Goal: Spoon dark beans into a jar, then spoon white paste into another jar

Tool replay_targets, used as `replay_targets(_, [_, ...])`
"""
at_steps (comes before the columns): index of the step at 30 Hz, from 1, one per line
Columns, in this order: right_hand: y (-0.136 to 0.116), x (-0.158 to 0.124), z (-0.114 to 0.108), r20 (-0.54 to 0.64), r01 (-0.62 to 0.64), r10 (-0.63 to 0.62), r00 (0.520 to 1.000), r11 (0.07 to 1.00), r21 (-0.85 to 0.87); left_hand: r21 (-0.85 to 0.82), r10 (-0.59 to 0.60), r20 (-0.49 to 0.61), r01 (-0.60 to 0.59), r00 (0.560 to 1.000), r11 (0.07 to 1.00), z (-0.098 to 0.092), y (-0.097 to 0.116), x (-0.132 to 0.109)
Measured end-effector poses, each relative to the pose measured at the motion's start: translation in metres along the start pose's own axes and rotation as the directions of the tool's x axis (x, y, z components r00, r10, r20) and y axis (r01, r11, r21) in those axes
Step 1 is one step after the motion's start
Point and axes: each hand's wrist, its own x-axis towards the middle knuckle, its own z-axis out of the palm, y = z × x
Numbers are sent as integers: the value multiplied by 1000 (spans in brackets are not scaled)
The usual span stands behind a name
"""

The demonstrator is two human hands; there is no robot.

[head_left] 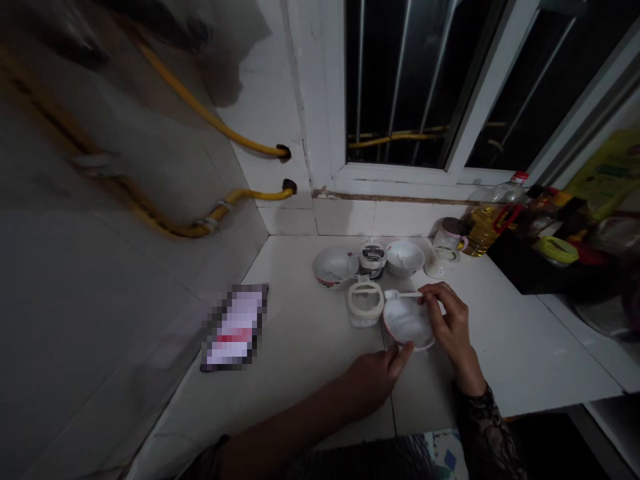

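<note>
A white bowl with a reddish rim stands on the counter between my hands. My left hand grips its near edge with thumb and fingers. In my right hand, closed at the bowl's far right rim, is the handle of a small white spoon; the spoon lies level above the far rim, its head to the left. Left of the bowl is a clear jar with a white lid. Behind stand a patterned bowl, a seasoning jar with dark contents and another white bowl.
An oil bottle and a jar with a brown lid stand at the back right, beside a black box of condiments. A blurred-out flat device lies on the left. Yellow pipes run along the wall.
</note>
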Motion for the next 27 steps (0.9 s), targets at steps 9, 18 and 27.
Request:
replay_targets(9, [-3, -3, 4, 292, -120, 119, 949, 993, -15, -14, -26, 82, 28, 996, 1000, -4, 1, 1])
replay_targets(18, [-1, -5, 11, 205, -94, 115, 972, 990, -107, -38, -33, 86, 36, 996, 999, 0, 0, 1])
replay_targets(27, [-3, 0, -2, 253, -271, 264, 931, 963, -10, -32, -24, 101, 27, 995, 999, 0, 0, 0])
